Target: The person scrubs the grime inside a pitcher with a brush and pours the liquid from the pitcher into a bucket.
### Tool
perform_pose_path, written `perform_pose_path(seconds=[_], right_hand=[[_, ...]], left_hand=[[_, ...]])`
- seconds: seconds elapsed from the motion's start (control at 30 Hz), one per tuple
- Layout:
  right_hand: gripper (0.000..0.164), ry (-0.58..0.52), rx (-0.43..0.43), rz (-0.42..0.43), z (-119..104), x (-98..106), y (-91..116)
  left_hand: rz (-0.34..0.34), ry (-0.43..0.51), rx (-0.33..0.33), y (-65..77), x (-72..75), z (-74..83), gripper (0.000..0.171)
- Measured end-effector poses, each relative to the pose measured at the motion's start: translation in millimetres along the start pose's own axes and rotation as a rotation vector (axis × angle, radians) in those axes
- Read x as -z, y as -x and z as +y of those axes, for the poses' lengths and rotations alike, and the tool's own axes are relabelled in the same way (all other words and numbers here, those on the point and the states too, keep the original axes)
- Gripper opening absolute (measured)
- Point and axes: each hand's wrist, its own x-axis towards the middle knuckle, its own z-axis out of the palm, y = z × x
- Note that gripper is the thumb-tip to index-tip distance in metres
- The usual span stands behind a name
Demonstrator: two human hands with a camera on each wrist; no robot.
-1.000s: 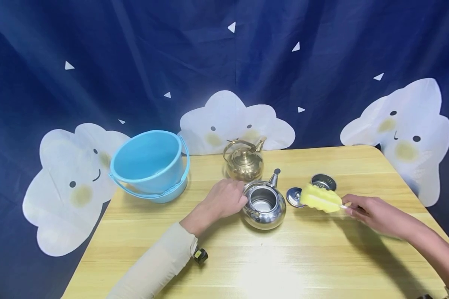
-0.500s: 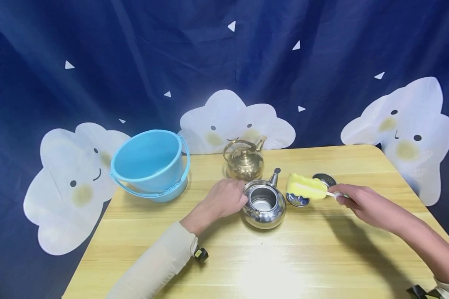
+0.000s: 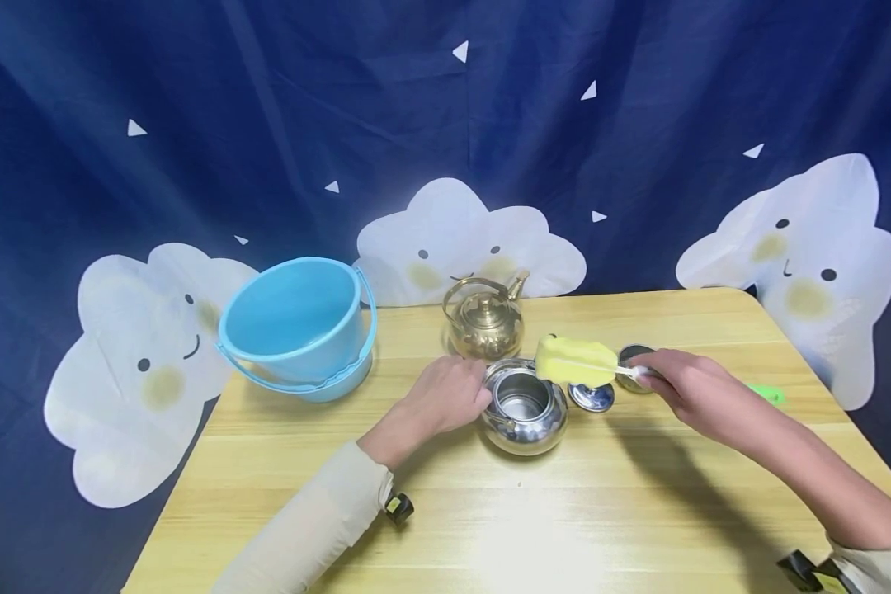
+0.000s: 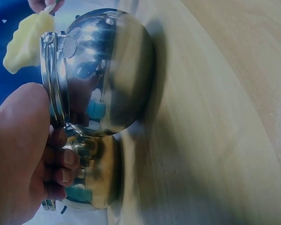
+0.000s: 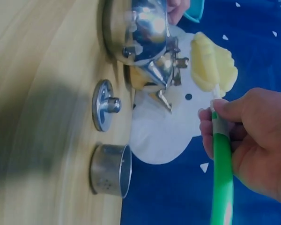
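Note:
My left hand [image 3: 449,394] grips the folded handle of a silver kettle [image 3: 525,433], its fingers curled round the metal at the left rim. The kettle stands upright and lidless on the table. In my right hand [image 3: 686,386] is a sponge brush [image 3: 575,360] with a yellow head and a green handle [image 5: 222,173], pinched near its neck. The yellow head hangs above the table, over the kettle's spout side, and hides the spout in the head view. A silver lid [image 3: 592,399] and a perforated strainer cup [image 5: 111,169] rest on the table to the kettle's right.
Behind the silver kettle stands a gold kettle [image 3: 486,324] with its lid on. A light blue bucket [image 3: 356,330] sits at the table's back left, its bail hanging forward. Behind the wooden table [image 3: 431,528] hangs a dark blue curtain [image 3: 638,107] with white clouds.
My right hand has moved left with the sponge brush, taking its yellow head from above the lid and strainer to the silver kettle. The left hand and the kettle have stayed in place.

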Motion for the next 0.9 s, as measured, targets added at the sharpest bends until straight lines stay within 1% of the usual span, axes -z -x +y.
perform_pose_path(seconds=[0.1, 0.2, 0.37, 0.47, 0.6, 0.7, 0.8, 0.9], right_hand=[[0.034, 0.020, 0.050, 0.061, -3.1, -4.6, -7.3], [0.036, 0.023, 0.079, 0.084, -7.1, -8.0, -13.8], [0.034, 0.029, 0.166, 0.101, -13.0, -13.6, -23.2], [0.033, 0.052, 0.220, 0.092, -16.2, -15.1, -27.4], [0.034, 0.114, 0.274, 0.072, -20.0, -15.6, -31.9], [0.041, 0.163, 0.309, 0.058, -23.1, -15.1, -34.8], [0.051, 0.214, 0.338, 0.037, -25.8, -14.0, -36.7], [0.054, 0.263, 0.348, 0.004, -28.8, -12.4, -38.1]], left_hand=[[-0.006, 0.001, -0.001, 0.3, -0.3, -0.4, 0.021], [-0.014, 0.009, 0.003, 0.4, -1.3, -0.3, 0.022], [-0.025, 0.011, 0.010, 0.3, -3.1, -0.2, 0.023], [-0.032, 0.011, 0.013, 0.4, -3.1, -0.2, 0.023], [-0.042, 0.024, 0.013, 0.6, -2.1, -0.2, 0.023], [-0.044, 0.035, 0.012, 0.7, -1.5, -0.1, 0.023], [-0.044, 0.036, 0.007, 0.8, -1.7, -0.3, 0.022], [-0.039, 0.034, 0.002, 0.7, -1.7, -0.6, 0.022]])
